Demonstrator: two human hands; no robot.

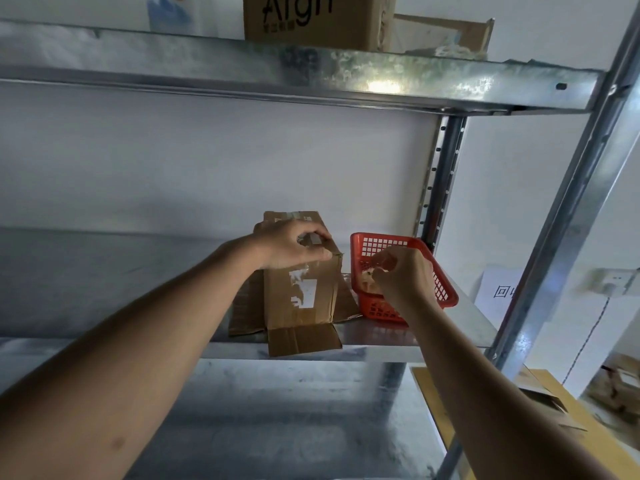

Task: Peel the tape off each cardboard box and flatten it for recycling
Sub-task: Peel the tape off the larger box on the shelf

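A flattened brown cardboard box [300, 299] lies on the metal shelf [104, 271], with torn label remains and tape strips on its top face. My left hand [294, 249] presses on its far part, thumb and fingers closed around a strip of tape there. Beside it to the right sits a red plastic basket [443, 289]. My right hand [403, 277] hovers over the basket with fingertips pinched on a crumpled piece of clear tape [372, 268]. More flattened cardboard lies under the box.
The shelf above [311, 74] carries a printed cardboard box [318, 19] and another open box. Steel uprights [568, 209] rise at the right. Cardboard pieces [543, 400] lie lower right. A paper sign [498, 289] hangs on the wall behind.
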